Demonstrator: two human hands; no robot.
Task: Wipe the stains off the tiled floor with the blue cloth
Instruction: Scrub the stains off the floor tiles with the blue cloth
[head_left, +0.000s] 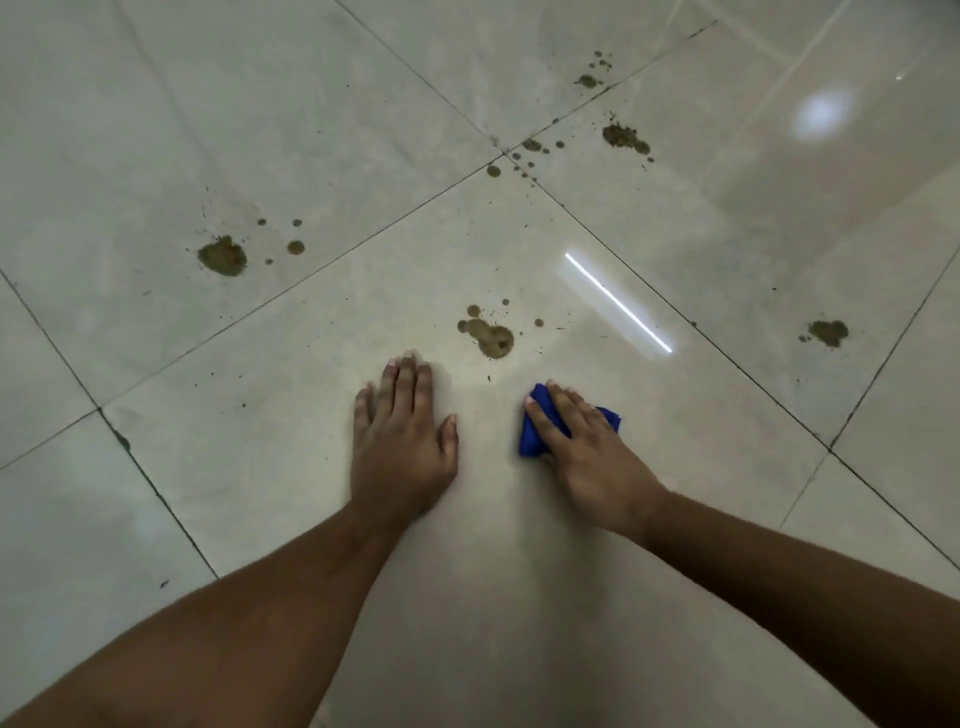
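On the glossy pale grey tiled floor (260, 426), near the middle of one large square tile, lies the bunched bright blue cloth (531, 436). It is a soft, crumpled wad of fabric, and its visible long axis runs roughly from the near-left edge toward the far-right corner that shows beyond the knuckles.

The right hand (582, 441) lies on top of the cloth, palm down, fingers extended and only slightly bent, pointing toward the far left; it presses the cloth against the tile rather than wrapping round it. The left hand (402, 436) rests flat on bare tile just beside it, fingers straight and close together, thumb spread, holding nothing. The two hands are apart, with a strip of tile between them.

The tiles are smooth and reflective, joined by thin dark grout lines (675, 306) that cross diagonally. A bright linear light reflection (618, 304) shows on the same tile as the hands.

Olive-brown blotchy stains with small satellite droplets mark the floor:
- nearest stain (491, 338), just beyond the hands;
- left stain (222, 256) on the adjoining tile;
- right stain (829, 332), well apart;
- far stains (623, 137) around the grout crossing.
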